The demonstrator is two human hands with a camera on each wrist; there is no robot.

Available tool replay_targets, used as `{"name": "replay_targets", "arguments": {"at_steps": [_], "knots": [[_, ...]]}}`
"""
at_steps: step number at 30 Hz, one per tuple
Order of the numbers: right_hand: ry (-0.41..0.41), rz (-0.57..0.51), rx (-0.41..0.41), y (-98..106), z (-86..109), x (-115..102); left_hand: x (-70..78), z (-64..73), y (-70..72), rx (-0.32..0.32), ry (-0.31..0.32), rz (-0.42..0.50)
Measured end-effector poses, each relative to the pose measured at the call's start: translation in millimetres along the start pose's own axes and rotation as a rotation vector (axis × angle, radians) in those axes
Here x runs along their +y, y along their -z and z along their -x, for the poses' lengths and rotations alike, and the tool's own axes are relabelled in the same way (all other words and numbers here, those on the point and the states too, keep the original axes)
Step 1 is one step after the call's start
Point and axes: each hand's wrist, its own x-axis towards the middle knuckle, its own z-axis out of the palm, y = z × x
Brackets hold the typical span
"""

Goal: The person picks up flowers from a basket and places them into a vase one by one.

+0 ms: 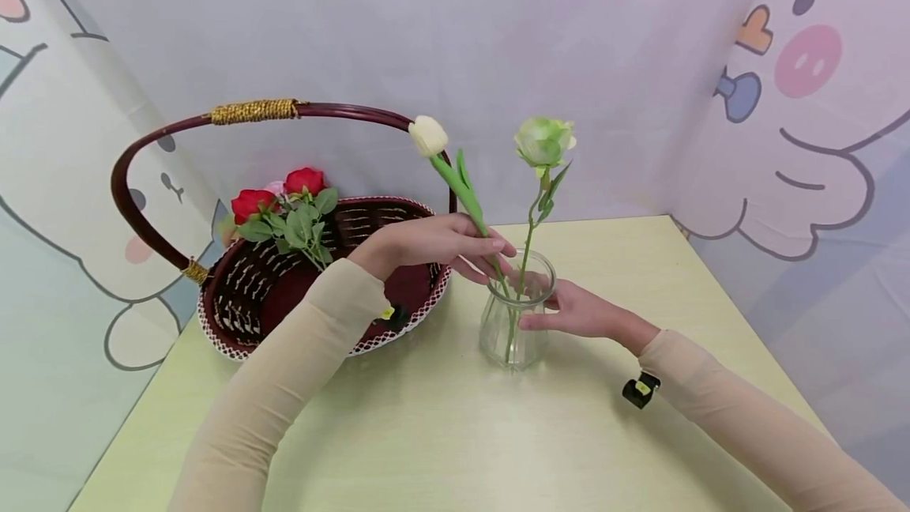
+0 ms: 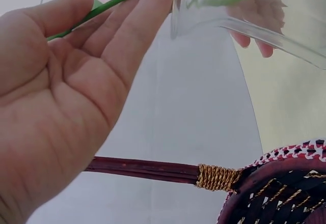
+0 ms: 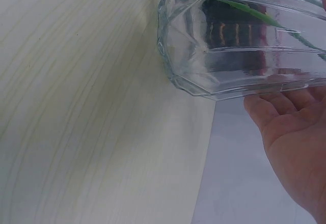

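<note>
My left hand [image 1: 448, 243] pinches the green stem of a white artificial tulip [image 1: 429, 137] between thumb and fingers, just above the mouth of a clear glass vase [image 1: 492, 342]. The tulip leans left, its lower stem inside the rim. A pale green artificial flower [image 1: 543, 142] stands upright in the same vase. My right hand [image 1: 586, 310] grips the vase from the right, thumb in front and fingers behind the glass. In the right wrist view, the faceted vase [image 3: 234, 79] has a green stem inside and the right hand [image 3: 295, 137] along its side.
Left of the vase stands a dark red woven basket [image 1: 220, 338] with a white trimmed rim and a tall arched handle [image 1: 256, 111]. Red roses [image 1: 304, 180] with green leaves lean inside it. Behind the table [image 1: 441, 433] hangs a pale curtain [image 1: 483, 38] with cartoon animals at both sides.
</note>
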Motion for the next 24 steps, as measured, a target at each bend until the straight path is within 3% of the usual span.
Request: {"name": "replay_targets", "arguments": {"at_steps": [8, 24], "knots": [[0.004, -0.003, -0.002, 0.6, -1.2, 0.4, 6.3, -10.2, -7.6, 0.066, 0.067, -0.047], [-0.013, -0.024, 0.0, -0.4, -0.1, 1.1, 9.3, -30.8, -18.8, 0.131, 0.123, -0.212]]}}
